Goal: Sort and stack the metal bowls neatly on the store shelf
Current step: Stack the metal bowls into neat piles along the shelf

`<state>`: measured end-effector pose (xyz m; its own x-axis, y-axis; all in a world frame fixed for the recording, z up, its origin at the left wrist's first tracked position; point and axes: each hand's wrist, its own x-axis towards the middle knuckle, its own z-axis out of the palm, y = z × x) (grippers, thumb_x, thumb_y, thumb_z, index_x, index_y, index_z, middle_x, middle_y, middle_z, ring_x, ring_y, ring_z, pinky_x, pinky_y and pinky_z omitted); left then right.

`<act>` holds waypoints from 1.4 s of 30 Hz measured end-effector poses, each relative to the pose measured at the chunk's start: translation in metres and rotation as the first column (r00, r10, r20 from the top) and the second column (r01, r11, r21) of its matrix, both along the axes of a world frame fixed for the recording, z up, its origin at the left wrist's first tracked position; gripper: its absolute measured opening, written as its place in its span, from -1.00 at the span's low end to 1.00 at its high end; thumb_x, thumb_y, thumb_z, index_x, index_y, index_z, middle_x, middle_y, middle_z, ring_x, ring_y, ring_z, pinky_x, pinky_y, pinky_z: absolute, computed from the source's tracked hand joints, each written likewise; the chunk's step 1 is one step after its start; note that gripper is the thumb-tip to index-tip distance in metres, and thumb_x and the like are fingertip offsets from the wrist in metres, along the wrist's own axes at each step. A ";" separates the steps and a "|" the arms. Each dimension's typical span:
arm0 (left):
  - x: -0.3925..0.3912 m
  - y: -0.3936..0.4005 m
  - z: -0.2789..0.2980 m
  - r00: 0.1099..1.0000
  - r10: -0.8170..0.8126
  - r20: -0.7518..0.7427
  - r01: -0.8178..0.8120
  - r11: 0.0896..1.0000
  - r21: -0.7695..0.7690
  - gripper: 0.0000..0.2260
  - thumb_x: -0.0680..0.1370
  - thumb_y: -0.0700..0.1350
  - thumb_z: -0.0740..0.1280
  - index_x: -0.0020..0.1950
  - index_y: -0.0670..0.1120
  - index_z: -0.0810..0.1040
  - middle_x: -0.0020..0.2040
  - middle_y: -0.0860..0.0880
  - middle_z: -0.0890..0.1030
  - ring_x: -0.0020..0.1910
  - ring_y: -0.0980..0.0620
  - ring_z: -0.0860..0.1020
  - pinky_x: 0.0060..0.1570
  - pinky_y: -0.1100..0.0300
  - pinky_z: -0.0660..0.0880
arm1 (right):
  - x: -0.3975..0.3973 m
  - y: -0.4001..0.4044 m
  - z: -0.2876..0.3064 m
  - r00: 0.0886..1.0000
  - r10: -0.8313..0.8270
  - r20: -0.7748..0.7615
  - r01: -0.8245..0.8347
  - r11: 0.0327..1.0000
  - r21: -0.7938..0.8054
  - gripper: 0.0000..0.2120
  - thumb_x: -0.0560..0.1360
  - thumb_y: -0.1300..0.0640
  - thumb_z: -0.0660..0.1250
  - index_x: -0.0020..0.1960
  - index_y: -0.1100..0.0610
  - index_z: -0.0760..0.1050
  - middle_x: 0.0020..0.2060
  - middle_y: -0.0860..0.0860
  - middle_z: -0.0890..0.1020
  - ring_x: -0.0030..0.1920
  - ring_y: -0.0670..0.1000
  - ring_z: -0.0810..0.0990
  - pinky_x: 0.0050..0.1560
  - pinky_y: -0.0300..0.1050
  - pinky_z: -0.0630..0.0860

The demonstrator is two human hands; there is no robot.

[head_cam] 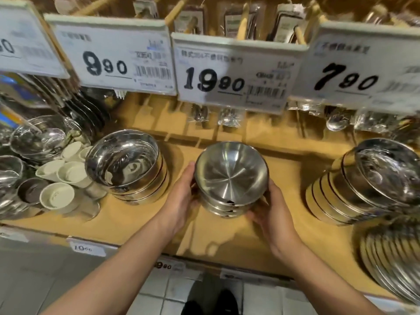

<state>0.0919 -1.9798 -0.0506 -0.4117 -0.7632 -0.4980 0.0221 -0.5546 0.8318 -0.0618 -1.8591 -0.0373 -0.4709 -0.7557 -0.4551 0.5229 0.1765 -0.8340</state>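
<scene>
- Cradling a short stack of brushed bowls (230,178) from both sides, the left hand (181,196) lies against its left wall and the right hand (270,209) curls under its near right edge, fingers wrapped to the metal; a two-sided hold like this probably keeps the nested bowls from sliding apart.
- The stack sits at the middle of the wooden shelf (141,221), in the bare stretch below the 19.80 price tag (234,73). Whether its base rests on the board or hangs just above it cannot be told.
- It tilts a little toward the near side, so the top bowl's inside faces the camera.
- Look of the stack: matte, satin steel with fine radial streaks from the centre, several rims showing one under another on the near side, and a small dark mark on the near rim.
- To the left stands a stack of shiny bowls (127,164), well apart; to the right a leaning stack of lidded bowls (363,185). The gap between them looks like the slot meant for this stack.
- Small white cups (58,196) crowd the far left.
</scene>
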 end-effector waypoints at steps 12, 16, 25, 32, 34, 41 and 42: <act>0.009 -0.006 0.009 0.991 0.133 -0.002 -0.133 0.989 0.058 -0.64 0.68 0.19 0.15 0.05 0.08 0.70 -0.11 0.13 0.76 -0.08 0.12 0.72 -0.06 0.13 0.54 | 0.018 -0.012 -0.002 0.999 -0.016 -0.028 0.017 0.999 0.032 -0.70 0.67 -0.16 0.17 0.27 -0.11 0.57 0.13 -0.12 0.71 0.24 -0.03 0.63 0.20 -0.03 0.60; 0.024 0.013 0.012 0.983 0.183 0.026 -0.183 0.983 0.030 -0.73 0.70 0.08 0.16 0.06 -0.02 0.59 -0.27 0.12 0.73 -0.25 0.18 0.69 -0.15 0.20 0.63 | 0.017 0.020 0.002 0.996 -0.066 -0.058 0.071 0.993 0.092 -0.60 0.69 -0.13 0.11 0.50 -0.12 0.39 0.32 -0.16 0.53 0.39 -0.06 0.46 0.44 0.13 0.44; 0.005 0.125 0.047 0.981 -0.101 0.163 0.087 0.992 0.086 -0.78 0.68 -0.03 0.20 -0.08 -0.06 0.54 -0.20 -0.08 0.51 -0.18 -0.07 0.46 -0.04 -0.03 0.46 | -0.024 0.130 0.023 0.952 -0.266 -0.154 0.294 0.933 0.205 -0.77 0.70 -0.01 0.14 0.24 -0.09 0.54 0.15 -0.07 0.62 0.18 0.02 0.58 0.27 0.09 0.53; -0.099 0.134 0.057 0.967 -0.243 0.076 0.243 0.970 0.011 -0.69 0.70 -0.09 0.22 0.40 -0.16 0.48 0.33 -0.21 0.54 0.33 -0.17 0.51 0.29 -0.05 0.47 | -0.066 0.141 0.012 0.930 -0.239 -0.280 0.295 0.939 0.177 -0.59 0.71 -0.01 0.11 0.56 -0.10 0.31 0.43 -0.12 0.52 0.45 0.01 0.45 0.45 0.12 0.39; -0.128 0.133 0.058 0.964 -0.256 0.068 0.259 0.966 -0.030 -0.64 0.71 -0.07 0.19 0.49 -0.14 0.41 0.42 -0.15 0.48 0.46 -0.16 0.40 0.40 -0.06 0.37 | -0.073 0.139 0.001 0.928 -0.231 -0.293 0.294 0.936 0.193 -0.48 0.72 -0.07 0.09 0.65 -0.09 0.11 0.58 -0.08 0.32 0.57 0.01 0.28 0.59 0.13 0.18; -0.201 0.134 0.028 0.963 -0.269 -0.025 0.263 0.955 -0.139 -0.81 0.74 -0.08 0.09 0.22 0.06 0.48 -0.11 0.31 0.68 -0.12 0.42 0.60 -0.08 0.30 0.54 | -0.091 0.125 -0.028 0.815 -0.201 -0.544 0.290 0.954 0.083 -0.48 0.75 0.02 0.05 0.67 0.00 0.01 0.53 -0.24 0.19 0.43 -0.39 0.09 0.30 -0.68 -0.05; -0.205 0.134 0.025 0.962 -0.271 -0.039 0.262 0.953 -0.154 -0.80 0.74 -0.12 0.07 0.11 0.04 0.49 -0.23 0.33 0.68 -0.23 0.45 0.60 -0.22 0.38 0.55 | -0.092 0.123 -0.027 0.804 -0.223 -0.551 0.302 0.952 0.056 -0.47 0.74 0.03 0.07 0.67 -0.02 0.01 0.51 -0.27 0.20 0.42 -0.41 0.11 0.30 -0.69 -0.03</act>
<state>-0.1136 -1.8459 -0.0261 -0.6351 -0.6846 -0.3577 -0.0581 -0.4194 0.9059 -0.1533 -1.7358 -0.0644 -0.8398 -0.5184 -0.1612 0.0462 0.2276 -0.9727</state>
